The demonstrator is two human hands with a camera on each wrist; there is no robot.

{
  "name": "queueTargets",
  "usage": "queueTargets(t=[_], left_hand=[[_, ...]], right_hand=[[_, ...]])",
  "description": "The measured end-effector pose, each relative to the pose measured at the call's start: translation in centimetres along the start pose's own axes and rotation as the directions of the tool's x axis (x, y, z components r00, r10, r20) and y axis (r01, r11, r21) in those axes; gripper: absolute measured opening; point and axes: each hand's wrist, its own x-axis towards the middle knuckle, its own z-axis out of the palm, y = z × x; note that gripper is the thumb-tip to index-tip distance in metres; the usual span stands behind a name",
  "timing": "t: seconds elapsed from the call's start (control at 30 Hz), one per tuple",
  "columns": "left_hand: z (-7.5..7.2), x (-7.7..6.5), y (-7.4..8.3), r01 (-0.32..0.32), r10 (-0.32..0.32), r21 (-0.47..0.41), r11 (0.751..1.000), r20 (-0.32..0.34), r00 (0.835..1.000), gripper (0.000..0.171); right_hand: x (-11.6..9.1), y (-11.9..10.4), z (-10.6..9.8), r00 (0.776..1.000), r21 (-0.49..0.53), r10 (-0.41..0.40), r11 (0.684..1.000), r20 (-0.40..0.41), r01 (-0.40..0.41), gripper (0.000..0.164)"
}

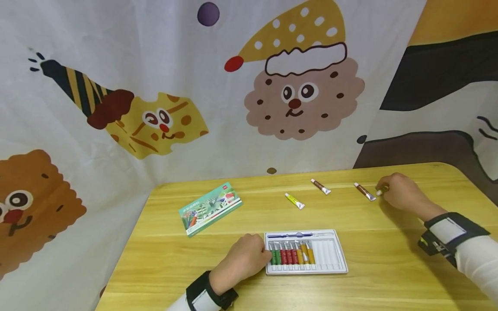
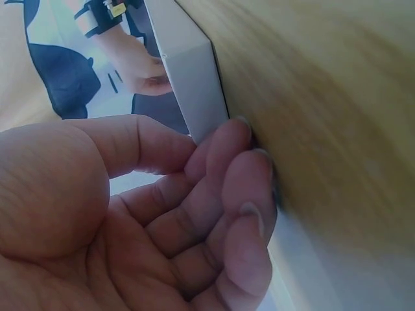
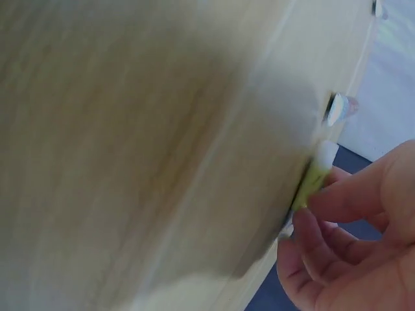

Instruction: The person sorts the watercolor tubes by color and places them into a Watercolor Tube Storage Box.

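Note:
A white plastic paint tray (image 1: 327,255) lies on the table, with green, red and ochre paint tubes side by side in its left slots. My left hand (image 1: 245,259) is at the tray's left edge; in the left wrist view its thumb and curled fingers pinch the tray's corner (image 2: 198,84). Far to the right, my right hand (image 1: 402,194) pinches a small yellow-green paint tube (image 3: 316,178) between thumb and fingers, low over the table. The tube's white cap shows, while its other end is hidden by the fingers.
Left of the right hand lie a brown tube (image 1: 364,191), another brown tube (image 1: 320,186) and a yellow tube (image 1: 295,201). A green paint box (image 1: 210,209) rests at the back left. The tray's top groove holds a blue brush (image 1: 289,236). A printed cloth (image 1: 225,160) hangs behind the table.

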Motion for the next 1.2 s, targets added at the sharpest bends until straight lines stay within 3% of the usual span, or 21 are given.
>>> queueTargets(t=[0.2, 0.47, 0.77, 1.0, 1.2], left_hand=[[0.0, -0.1, 0.1, 0.001, -0.001, 0.002, 1.0, -0.002, 1.0, 0.048], [0.0, -0.1, 0.2, -0.003, 0.003, -0.003, 1.0, 0.001, 1.0, 0.048], [0.0, -0.1, 0.2, -0.006, 0.006, -0.004, 1.0, -0.004, 1.0, 0.047], [0.1, -0.1, 0.3, -0.007, 0.007, 0.003, 1.0, -0.006, 1.0, 0.046], [0.0, -0.1, 0.3, -0.003, 0.003, -0.003, 1.0, 0.001, 1.0, 0.046]], right_hand=[[-0.2, -0.1, -0.6, 0.994, 0.011, 0.11, 0.994, 0.009, -0.11, 0.024], [-0.2, 0.0, -0.3, 0.992, 0.005, 0.103, 0.995, 0.07, -0.103, 0.019], [-0.9, -0.3, -0.9, 0.986, 0.048, 0.125, 0.99, 0.109, -0.131, 0.035], [-1.6, -1.8, -1.4, 0.995, 0.087, 0.09, 0.992, 0.052, -0.094, 0.029], [-2.5, -5.1, -1.7, 0.999, 0.124, 0.035, 0.992, 0.002, -0.035, 0.025]])
